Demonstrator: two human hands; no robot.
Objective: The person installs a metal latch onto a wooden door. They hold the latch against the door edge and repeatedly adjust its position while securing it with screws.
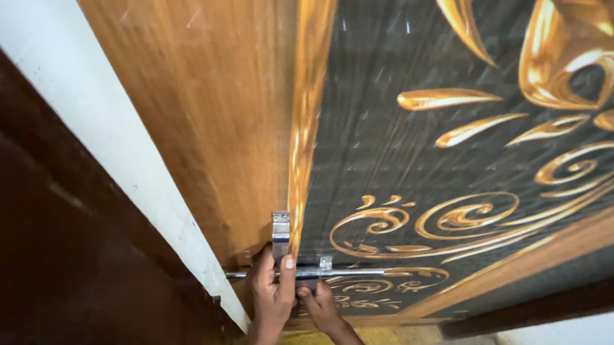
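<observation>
Low on the door (404, 114), the bolt (344, 272) lies slid out toward the frame (123, 158). Left hand (272, 288) wraps it; right hand (319, 303) pinches just beside it, not let go.

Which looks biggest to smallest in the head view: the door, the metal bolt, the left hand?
1. door, by far.
2. metal bolt and left hand: look alike, bolt longer but thinner, so unranked.
</observation>
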